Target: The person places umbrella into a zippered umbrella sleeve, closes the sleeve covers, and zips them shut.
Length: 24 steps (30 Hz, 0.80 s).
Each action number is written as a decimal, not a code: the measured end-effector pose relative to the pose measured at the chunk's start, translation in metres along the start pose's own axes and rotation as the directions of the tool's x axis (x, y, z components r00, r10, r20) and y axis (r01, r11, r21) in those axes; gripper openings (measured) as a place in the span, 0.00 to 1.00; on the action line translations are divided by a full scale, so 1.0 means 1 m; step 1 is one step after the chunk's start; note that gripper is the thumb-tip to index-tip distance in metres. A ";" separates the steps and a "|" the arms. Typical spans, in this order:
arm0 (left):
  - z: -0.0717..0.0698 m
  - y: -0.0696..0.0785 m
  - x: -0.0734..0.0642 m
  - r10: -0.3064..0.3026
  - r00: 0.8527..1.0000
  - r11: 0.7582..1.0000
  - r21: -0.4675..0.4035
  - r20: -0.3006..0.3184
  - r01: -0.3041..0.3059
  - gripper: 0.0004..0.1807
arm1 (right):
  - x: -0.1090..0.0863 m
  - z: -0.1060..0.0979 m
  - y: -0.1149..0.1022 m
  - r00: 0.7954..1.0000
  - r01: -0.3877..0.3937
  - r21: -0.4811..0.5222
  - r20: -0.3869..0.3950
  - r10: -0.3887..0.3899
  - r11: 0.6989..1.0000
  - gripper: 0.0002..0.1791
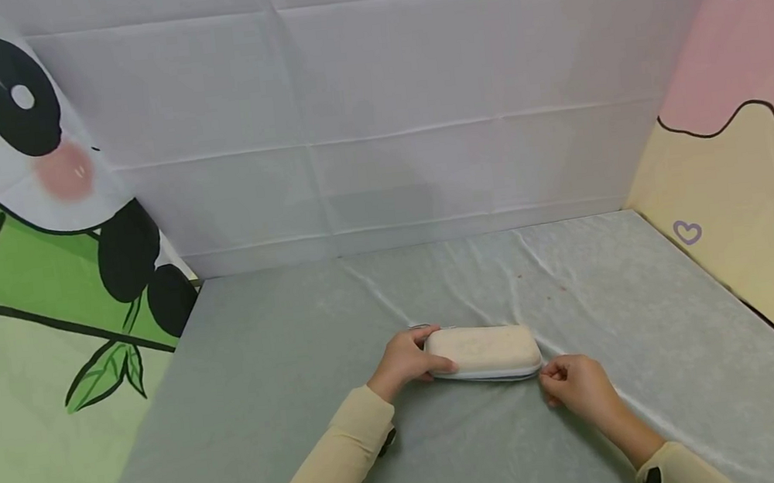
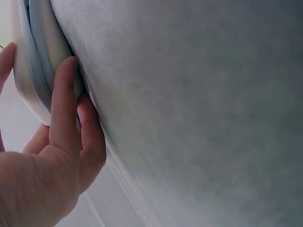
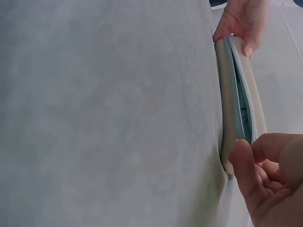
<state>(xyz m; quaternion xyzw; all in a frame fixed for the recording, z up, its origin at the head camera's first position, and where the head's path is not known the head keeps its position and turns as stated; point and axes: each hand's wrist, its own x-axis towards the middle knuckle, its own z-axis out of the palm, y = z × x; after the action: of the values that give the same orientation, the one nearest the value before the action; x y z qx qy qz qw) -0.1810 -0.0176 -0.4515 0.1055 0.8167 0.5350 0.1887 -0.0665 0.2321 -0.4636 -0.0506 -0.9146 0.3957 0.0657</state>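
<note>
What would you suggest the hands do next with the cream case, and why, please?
I would probably draw the zip a little further around the right end of the cream case: the right hand seems to pinch it, the near-side opening reaches there, and the left hand holds the other end.

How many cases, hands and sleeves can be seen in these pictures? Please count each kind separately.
Cases: 1, the cream zip case
Hands: 2, left hand and right hand
Sleeves: 2, left sleeve and right sleeve
Total: 5

The case (image 1: 484,347) looks matt and smooth, the tablecloth (image 1: 270,408) softly velvety
</note>
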 end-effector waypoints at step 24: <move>0.004 -0.003 0.005 0.006 1.000 1.000 -0.011 -0.012 -0.006 0.41 | 0.002 0.005 0.004 0.997 0.071 -0.020 -0.009 -0.071 0.997 0.10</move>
<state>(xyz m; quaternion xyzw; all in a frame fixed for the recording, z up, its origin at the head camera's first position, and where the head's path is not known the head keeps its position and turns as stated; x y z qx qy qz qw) -0.1838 -0.0139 -0.4562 0.1037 0.8146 0.5406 0.1826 -0.0696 0.2317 -0.4699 -0.0206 -0.9194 0.3836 0.0838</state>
